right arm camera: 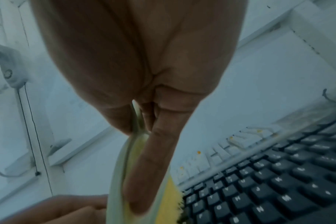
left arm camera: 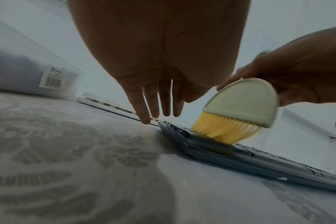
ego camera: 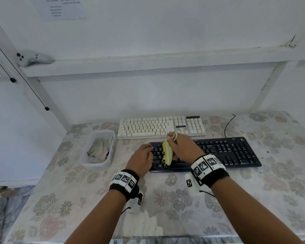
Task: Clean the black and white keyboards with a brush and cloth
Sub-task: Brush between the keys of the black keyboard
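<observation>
The black keyboard [ego camera: 218, 152] lies near me on the table, with the white keyboard [ego camera: 158, 126] just behind it carrying yellow crumbs. My right hand [ego camera: 181, 147] grips a pale green brush [ego camera: 167, 152] with yellow bristles [left arm camera: 224, 130], and the bristles press on the black keyboard's [left arm camera: 240, 157] left keys. A finger lies along the brush [right arm camera: 125, 174] body in the right wrist view. My left hand [ego camera: 142, 156] rests flat with straight fingers [left arm camera: 157, 104] on the left end of the black keyboard [right arm camera: 269, 181].
A clear plastic tub [ego camera: 99, 148] holding a crumpled cloth [ego camera: 99, 149] stands left of the keyboards. The floral tablecloth [ego camera: 165, 208] has crumbs at the right. A black cable [ego camera: 227, 125] runs behind the black keyboard. A shelf [ego camera: 148, 64] hangs above with a white controller [ego camera: 32, 58].
</observation>
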